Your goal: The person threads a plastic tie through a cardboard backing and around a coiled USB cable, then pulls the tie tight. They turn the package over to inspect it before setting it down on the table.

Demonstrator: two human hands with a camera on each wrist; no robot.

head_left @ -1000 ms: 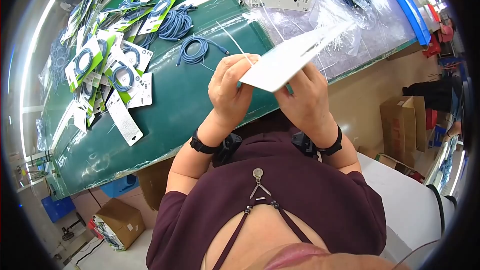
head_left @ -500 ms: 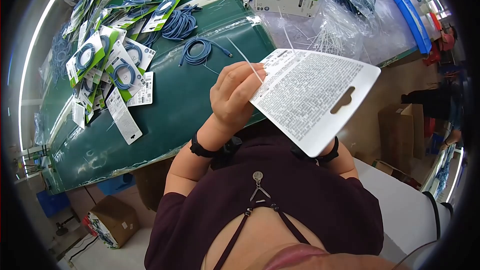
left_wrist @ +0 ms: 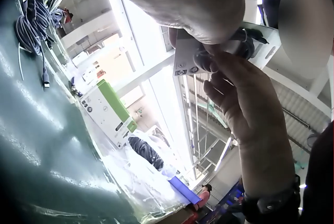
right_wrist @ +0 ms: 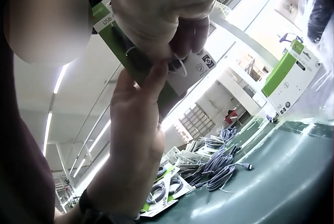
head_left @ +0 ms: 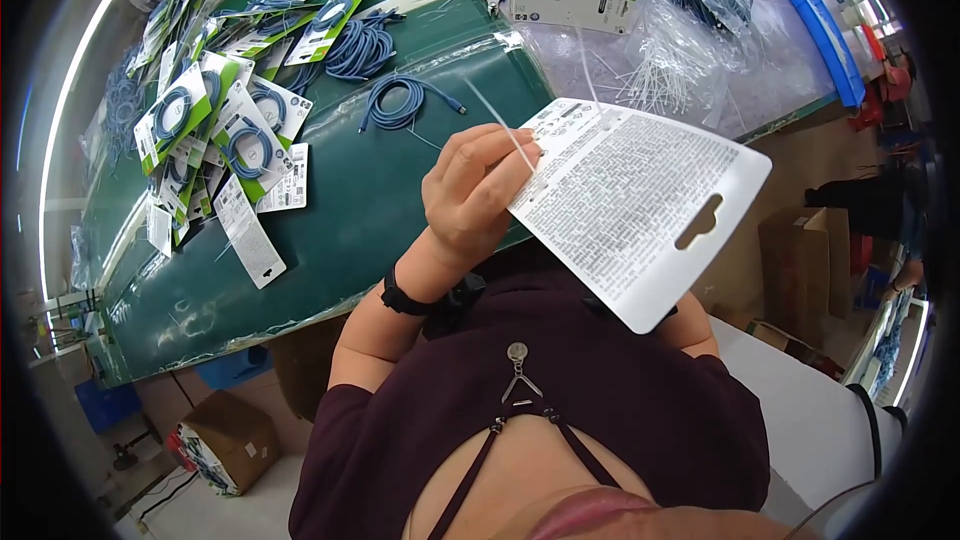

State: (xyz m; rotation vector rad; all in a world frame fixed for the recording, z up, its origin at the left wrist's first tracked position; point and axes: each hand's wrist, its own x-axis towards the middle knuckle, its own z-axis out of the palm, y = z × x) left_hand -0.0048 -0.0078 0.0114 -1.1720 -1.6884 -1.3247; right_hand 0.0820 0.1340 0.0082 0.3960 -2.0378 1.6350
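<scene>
Fingers of the left hand point(head_left: 468, 185) pinch the edge of the printed card point(head_left: 640, 205), a white tie point(head_left: 485, 102) poking up beside them! The card's up in mid-air, right hand point(left_wrist: 261, 114) behind it by a dark cable point(left_wrist: 249, 44), fingers curled, grip impossible to tell. Left of the card, a blue coil point(head_left: 392, 104); beyond it, a green-and-white stack point(head_left: 575, 5).

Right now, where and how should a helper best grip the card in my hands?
Probably by the slotted end, pinched front and back, coming from your right: the card is flat and this end juts free, while your left hand is at the opposite edge and your right hand behind.
</scene>
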